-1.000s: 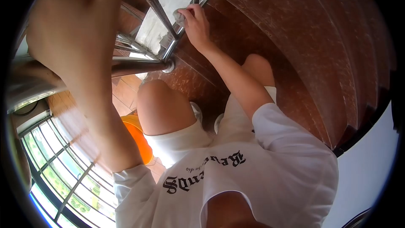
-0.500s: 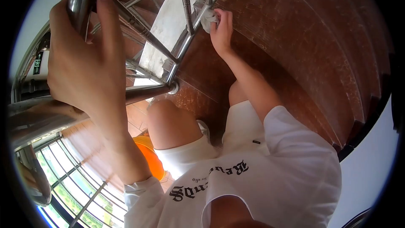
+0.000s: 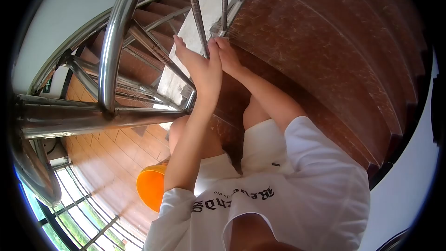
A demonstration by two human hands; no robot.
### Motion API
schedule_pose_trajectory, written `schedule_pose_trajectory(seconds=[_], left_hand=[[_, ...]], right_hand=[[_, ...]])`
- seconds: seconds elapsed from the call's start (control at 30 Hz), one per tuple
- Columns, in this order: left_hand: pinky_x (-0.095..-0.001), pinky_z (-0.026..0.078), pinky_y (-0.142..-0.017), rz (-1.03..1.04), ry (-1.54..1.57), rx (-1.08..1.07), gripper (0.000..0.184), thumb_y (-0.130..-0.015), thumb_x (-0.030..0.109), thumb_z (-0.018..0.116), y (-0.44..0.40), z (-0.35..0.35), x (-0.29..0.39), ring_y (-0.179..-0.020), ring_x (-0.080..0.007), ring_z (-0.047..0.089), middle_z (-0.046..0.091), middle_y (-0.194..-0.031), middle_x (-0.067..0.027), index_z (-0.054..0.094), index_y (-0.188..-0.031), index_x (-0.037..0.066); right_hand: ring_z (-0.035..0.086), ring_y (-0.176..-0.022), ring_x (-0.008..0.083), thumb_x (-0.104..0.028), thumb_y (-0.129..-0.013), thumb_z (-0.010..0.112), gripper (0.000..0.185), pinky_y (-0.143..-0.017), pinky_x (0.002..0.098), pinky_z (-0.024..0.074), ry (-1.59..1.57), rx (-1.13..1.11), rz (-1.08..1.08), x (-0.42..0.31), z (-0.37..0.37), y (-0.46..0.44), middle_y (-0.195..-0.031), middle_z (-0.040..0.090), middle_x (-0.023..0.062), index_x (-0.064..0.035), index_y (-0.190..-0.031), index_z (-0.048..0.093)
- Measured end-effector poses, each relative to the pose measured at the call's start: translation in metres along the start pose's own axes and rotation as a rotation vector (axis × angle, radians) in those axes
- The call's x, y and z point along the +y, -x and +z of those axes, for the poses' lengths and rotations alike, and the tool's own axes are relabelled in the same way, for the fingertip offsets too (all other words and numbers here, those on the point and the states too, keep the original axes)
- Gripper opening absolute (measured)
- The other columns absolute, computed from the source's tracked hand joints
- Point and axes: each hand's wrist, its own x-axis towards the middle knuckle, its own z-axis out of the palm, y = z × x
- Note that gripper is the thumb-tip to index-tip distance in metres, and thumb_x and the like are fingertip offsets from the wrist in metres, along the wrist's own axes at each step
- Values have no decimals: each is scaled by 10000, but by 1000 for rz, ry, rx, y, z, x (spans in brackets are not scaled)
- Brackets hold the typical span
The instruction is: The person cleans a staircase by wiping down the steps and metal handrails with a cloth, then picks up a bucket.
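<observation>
My left hand [image 3: 203, 72] is at a thin metal baluster [image 3: 194, 7], fingers and thumb spread on either side of it; I cannot tell how firmly it touches. Right beside it, my right hand [image 3: 228, 59] is closed low at the railing's bottom rail. Its fingertips are partly covered by the left thumb. The pale grey cloth seen in it a moment ago is hidden now. Under the balusters runs a white stone edge [image 3: 191, 27].
A thick curved handrail [image 3: 113, 42] and a horizontal steel pipe [image 3: 83, 120] stand at left. Brown stone stairs [image 3: 325, 60] curve along the right. An orange bucket [image 3: 149, 188] sits on the tiled floor [image 3: 109, 151] below, near a barred window [image 3: 88, 209].
My left hand has let go of the thick handrail and moved right to the baluster beside my right hand. My right hand has shifted slightly left and down; the cloth no longer shows.
</observation>
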Motion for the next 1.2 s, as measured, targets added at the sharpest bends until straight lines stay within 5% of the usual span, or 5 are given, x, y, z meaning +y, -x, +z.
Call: schedule_pose_trajectory(seconds=[0.27,0.4,0.77,0.93,1.2], left_hand=[[-513,468,-696,-110,190,-127,161,-1149,154,466,-31,55,-41,-739,-446,606,601,-848,-260,414,-1137,2],[-545,465,-726,-84,203,-165,134,-1130,115,470,-33,53,-45,-805,-514,613,621,-889,-290,428,-1149,-11],[-486,511,-1015,-122,119,-279,624,-997,114,683,32,-7,-6,-1220,-517,595,567,-1340,-381,385,-1487,-132],[-439,560,-1011,90,102,-529,363,-870,-13,688,104,-211,67,-1168,-345,686,712,-1257,-120,747,-1216,78],[-455,449,-1108,-988,-872,630,579,-1011,319,749,410,-466,-37,-1371,-322,520,576,-1445,-193,522,-1409,-36]], right_hand=[[595,-1053,348,-178,-1030,616,143,-924,481,522,-101,33,321,-14,7,1,-1126,587,137,-35,-1035,615],[608,-1048,357,-165,-1020,619,121,-928,472,534,129,-46,-125,17,-5,-2,-1097,580,138,-54,-1066,635],[629,-1078,341,-189,-941,653,221,-942,433,520,-298,57,220,-7,27,23,-1125,606,135,-51,-1094,733],[613,-1108,430,-88,-857,635,304,-989,499,515,356,-98,-107,33,30,-3,-1133,600,205,-20,-1137,733],[619,-1172,459,-179,-914,615,330,-1004,552,525,498,-272,-126,55,31,-21,-1250,592,210,-35,-1199,697]])
